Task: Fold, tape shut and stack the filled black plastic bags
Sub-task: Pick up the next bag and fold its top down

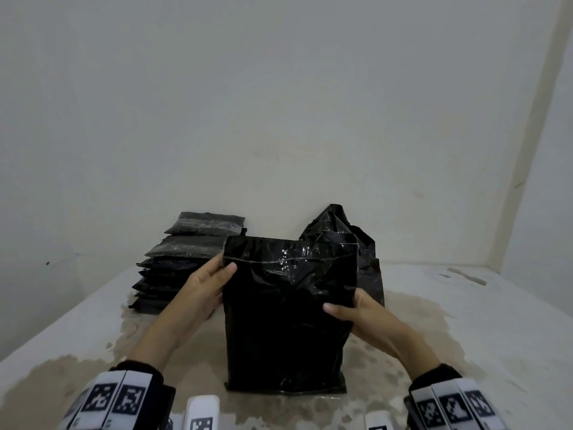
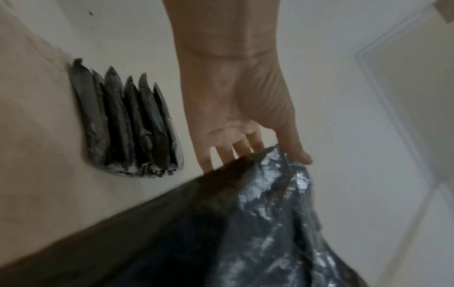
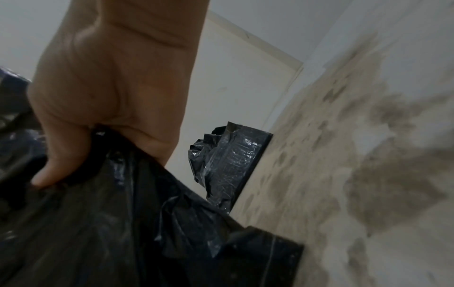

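A filled black plastic bag [image 1: 288, 321] stands upright on the table in front of me, its bottom on the surface and its top flap up. My left hand [image 1: 214, 274] pinches its upper left edge, thumb in front and fingers behind; the left wrist view shows that hand [image 2: 248, 124] on the bag [image 2: 258, 223]. My right hand [image 1: 356, 308] grips the right edge lower down, thumb across the front. In the right wrist view the right hand [image 3: 105, 101] grips the bag [image 3: 110, 223]. A stack of several folded bags [image 1: 183, 259] sits behind on the left.
More black bags [image 1: 347, 240] stand behind the held one against the wall, also seen as a crumpled black bag [image 3: 228, 165]. The stack [image 2: 125, 126] lies by the wall. The stained white table [image 1: 465, 321] reaches to the walls at the back and right.
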